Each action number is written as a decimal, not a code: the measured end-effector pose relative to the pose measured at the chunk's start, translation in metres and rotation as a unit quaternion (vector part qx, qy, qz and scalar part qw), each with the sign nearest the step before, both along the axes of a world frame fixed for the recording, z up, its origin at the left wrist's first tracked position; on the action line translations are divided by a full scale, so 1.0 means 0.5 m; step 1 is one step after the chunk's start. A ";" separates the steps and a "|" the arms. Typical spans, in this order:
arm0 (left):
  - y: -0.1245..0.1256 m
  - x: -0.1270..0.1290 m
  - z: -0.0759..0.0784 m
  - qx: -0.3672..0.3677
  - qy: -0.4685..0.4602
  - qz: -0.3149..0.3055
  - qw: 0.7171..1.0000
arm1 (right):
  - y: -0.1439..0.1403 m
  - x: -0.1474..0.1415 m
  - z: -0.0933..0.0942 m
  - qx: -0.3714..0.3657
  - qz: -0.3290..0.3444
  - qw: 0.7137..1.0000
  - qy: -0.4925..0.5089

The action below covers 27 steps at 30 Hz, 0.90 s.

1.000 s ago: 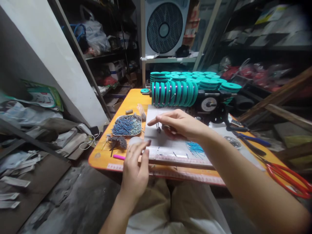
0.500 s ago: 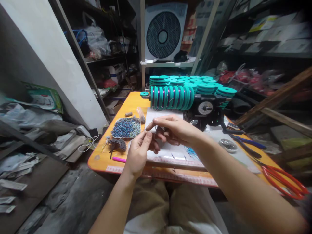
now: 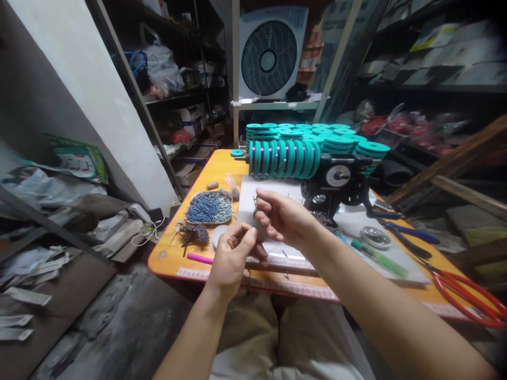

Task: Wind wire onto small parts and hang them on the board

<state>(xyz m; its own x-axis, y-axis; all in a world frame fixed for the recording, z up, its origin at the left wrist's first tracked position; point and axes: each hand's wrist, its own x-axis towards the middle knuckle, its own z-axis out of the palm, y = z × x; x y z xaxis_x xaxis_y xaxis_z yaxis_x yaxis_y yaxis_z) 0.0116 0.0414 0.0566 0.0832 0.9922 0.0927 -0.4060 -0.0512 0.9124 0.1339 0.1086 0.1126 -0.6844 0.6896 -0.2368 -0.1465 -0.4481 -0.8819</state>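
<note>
Above the white board (image 3: 246,192), my right hand (image 3: 282,215) is closed with its fingers curled. A thin dark wire-like piece (image 3: 254,202) shows at its fingertips, too small to name. Lower and to the left, my left hand (image 3: 234,252) is pinched, thumb against forefinger; whatever lies in the pinch is hidden. The hands are slightly apart. Left of them stands a tray (image 3: 187,217) of small blue and pale green tube-like pieces. Behind the hands, teal spools (image 3: 283,159) sit in a row on the shaft of a black machine (image 3: 336,177).
Stacked teal spools (image 3: 338,143) fill the table's back. A pink pen (image 3: 200,258) lies at left. On the right are a green-handled tool (image 3: 380,258), a round dish (image 3: 375,237), blue-handled pliers (image 3: 414,232) and a red-handled tool (image 3: 467,295). A box fan (image 3: 269,60) stands behind.
My hands have drawn apart; the left has moved down, away from the right. The green-handled tool, covered by my right arm before, shows now. The view has shifted slightly.
</note>
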 end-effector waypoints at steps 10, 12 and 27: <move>-0.083 -0.013 -0.050 -0.082 0.000 -0.017 0.997 | 0.002 -0.003 -0.002 -0.008 -0.024 0.999 -0.024; -0.095 -0.015 -0.060 -0.094 0.004 -0.019 0.995 | 0.003 -0.003 -0.002 -0.006 -0.025 0.999 -0.022; -0.143 -0.004 -0.084 -0.198 -0.132 -0.047 0.970 | 0.003 0.005 -0.007 0.023 -0.016 0.999 -0.027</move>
<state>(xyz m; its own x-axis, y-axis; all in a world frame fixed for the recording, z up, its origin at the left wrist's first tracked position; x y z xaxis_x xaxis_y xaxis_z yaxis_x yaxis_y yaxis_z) 0.0098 -0.0299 0.0147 0.2004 0.9438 -0.2630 -0.6141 0.3301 0.7169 0.1364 0.1099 0.1090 -0.6490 0.7219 -0.2403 -0.1107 -0.4021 -0.9089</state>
